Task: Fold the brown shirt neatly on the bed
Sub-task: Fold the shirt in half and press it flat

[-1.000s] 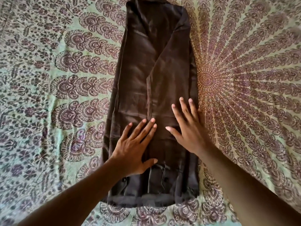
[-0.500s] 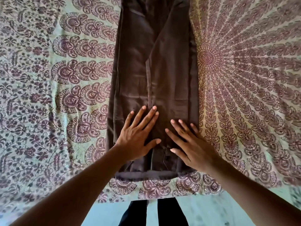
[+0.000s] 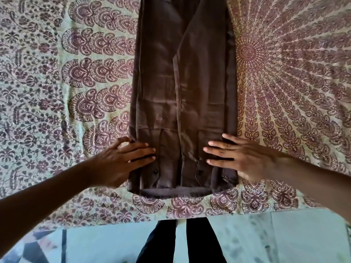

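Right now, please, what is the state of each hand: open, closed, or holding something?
Left hand: open, fingers straight, resting on the left edge of the folded brown cotton shirt.
Right hand: open, fingers spread flat on the shirt's right side.

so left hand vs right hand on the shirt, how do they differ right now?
The left hand lies over the brown shirt's left edge with fingers close together; the right hand lies over the right edge with fingers spread. The left fingertips point right, the right fingertips point left. Shared: both lie flat and open near the shirt's near end, gripping nothing, on the patterned bedspread.
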`<action>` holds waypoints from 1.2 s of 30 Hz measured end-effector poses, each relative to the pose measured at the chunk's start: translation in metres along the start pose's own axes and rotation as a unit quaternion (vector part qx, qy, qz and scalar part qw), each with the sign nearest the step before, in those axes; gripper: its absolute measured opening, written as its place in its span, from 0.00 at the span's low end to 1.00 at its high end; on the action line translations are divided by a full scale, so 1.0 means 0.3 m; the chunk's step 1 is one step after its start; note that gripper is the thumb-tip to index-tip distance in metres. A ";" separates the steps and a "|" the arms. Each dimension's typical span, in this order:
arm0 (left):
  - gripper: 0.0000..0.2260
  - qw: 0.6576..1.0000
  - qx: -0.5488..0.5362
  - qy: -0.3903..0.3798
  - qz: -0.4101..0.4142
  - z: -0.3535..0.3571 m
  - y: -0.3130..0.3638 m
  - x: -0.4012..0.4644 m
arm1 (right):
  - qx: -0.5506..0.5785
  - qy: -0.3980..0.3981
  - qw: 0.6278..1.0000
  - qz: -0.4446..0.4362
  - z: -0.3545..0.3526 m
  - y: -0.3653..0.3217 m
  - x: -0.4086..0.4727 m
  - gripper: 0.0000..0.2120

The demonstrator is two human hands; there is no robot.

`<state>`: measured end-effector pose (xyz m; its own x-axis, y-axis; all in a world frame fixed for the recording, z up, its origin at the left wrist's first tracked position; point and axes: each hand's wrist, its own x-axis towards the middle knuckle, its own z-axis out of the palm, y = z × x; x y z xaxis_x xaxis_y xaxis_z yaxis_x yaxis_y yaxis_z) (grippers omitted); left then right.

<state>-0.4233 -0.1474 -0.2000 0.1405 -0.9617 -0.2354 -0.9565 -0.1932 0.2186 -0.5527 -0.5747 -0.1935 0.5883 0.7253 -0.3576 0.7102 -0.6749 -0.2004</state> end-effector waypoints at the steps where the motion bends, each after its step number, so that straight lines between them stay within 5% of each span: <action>1: 0.38 1.000 0.011 0.009 0.010 0.000 -0.013 0.013 | -0.003 0.020 1.000 -0.013 0.002 0.002 0.017 0.44; 4: 0.26 0.998 0.010 0.057 0.002 0.016 -0.013 0.047 | -0.006 0.117 0.993 -0.015 0.009 -0.027 0.045 0.24; 8: 0.16 0.945 -0.233 0.196 -0.116 -0.036 0.043 0.120 | 0.158 0.238 0.950 0.128 -0.020 -0.096 0.079 0.21; 11: 0.17 0.877 -0.343 0.272 -0.198 -0.174 0.014 0.179 | 0.425 0.271 0.818 0.279 -0.103 -0.078 0.066 0.28; 13: 0.12 0.831 -0.394 0.314 -0.234 -0.266 -0.034 0.216 | 0.530 0.297 0.733 0.307 -0.197 -0.017 0.059 0.22; 16: 0.04 0.721 -0.495 0.365 -0.319 -0.325 -0.152 0.299 | 0.578 0.385 0.651 0.308 -0.311 0.140 0.110 0.18; 20: 0.10 0.604 -0.536 0.324 -0.493 -0.247 -0.347 0.433 | 0.648 0.395 0.518 0.394 -0.301 0.357 0.256 0.10; 24: 0.21 0.558 -0.522 0.303 -0.570 -0.169 -0.485 0.491 | 0.632 0.327 0.530 0.461 -0.273 0.474 0.315 0.05; 28: 0.20 0.523 -0.533 0.277 -0.605 -0.186 -0.478 0.498 | 0.597 0.336 0.530 0.501 -0.236 0.496 0.313 0.05; 32: 0.17 0.600 -0.407 0.252 -0.641 -0.225 -0.415 0.509 | 0.545 0.382 0.550 0.505 -0.203 0.494 0.318 0.06; 36: 0.14 0.628 -0.332 0.285 -0.644 -0.232 -0.369 0.539 | 0.453 0.404 0.580 0.543 -0.216 0.507 0.326 0.18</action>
<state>-0.2770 -0.2950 -0.1962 0.9373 0.1986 -0.2862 0.3351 -0.7388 0.5847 -0.3620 -0.5977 -0.2000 0.7477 -0.6148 -0.2508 -0.5290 -0.3233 -0.7846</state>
